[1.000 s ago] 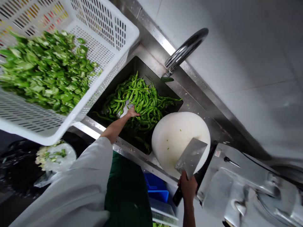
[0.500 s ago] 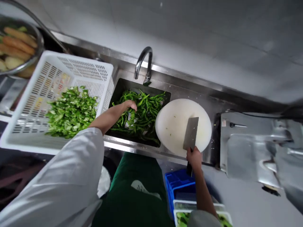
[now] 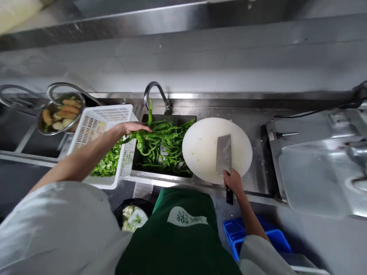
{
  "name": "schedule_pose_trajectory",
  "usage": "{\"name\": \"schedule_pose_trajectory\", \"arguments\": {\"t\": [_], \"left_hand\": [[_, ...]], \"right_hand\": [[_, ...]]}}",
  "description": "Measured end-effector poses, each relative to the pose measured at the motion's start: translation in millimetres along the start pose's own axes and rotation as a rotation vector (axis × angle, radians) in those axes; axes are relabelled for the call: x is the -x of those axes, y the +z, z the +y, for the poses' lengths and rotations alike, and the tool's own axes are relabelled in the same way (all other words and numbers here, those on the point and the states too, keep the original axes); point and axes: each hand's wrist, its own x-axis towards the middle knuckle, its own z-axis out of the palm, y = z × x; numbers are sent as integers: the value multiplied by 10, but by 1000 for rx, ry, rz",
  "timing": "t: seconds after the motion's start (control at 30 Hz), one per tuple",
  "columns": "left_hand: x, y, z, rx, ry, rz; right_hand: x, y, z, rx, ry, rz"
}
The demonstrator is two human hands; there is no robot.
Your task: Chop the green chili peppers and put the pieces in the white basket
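Observation:
My left hand [image 3: 135, 127] is closed around a bunch of long green chili peppers [image 3: 151, 135], lifted over the left side of the sink [image 3: 137, 162]. More peppers lie heaped in that sink below. My right hand [image 3: 234, 181] grips the handle of a cleaver [image 3: 224, 153], whose broad blade rests on the round white cutting board [image 3: 200, 154]. A few small green bits are on the board. To the left, a white plastic basket [image 3: 122, 168] holds chopped green pieces [image 3: 107, 162], partly hidden by my left forearm.
A curved faucet [image 3: 155, 86] rises behind the sink. At far left stands a metal bowl [image 3: 43, 131] with carrots and pale vegetables. Metal equipment [image 3: 312, 172] is on the right. Below are a blue crate [image 3: 233, 244] and a dark bin [image 3: 119, 214] with scraps.
My left hand has risen from the sink and moved left with a bunch of peppers. My right hand still holds the cleaver on the board. The camera view has shifted, showing a shelf edge above.

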Motion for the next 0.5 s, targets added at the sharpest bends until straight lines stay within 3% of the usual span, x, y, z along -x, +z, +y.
{"name": "schedule_pose_trajectory", "arguments": {"t": [0.1,0.27,0.4,0.5], "left_hand": [[489,166,-159,244,-126,-141],[971,435,-93,454,-2,-147],[1171,659,83,428,87,1],[1145,974,-31,368,126,163]], "right_hand": [[-80,-102,185,-141,-23,-74],[-223,-322,355,-232,-60,-172],[-342,-434,430,-201,-75,-229],[-383,-475,446,-136,-93,-217]]}}
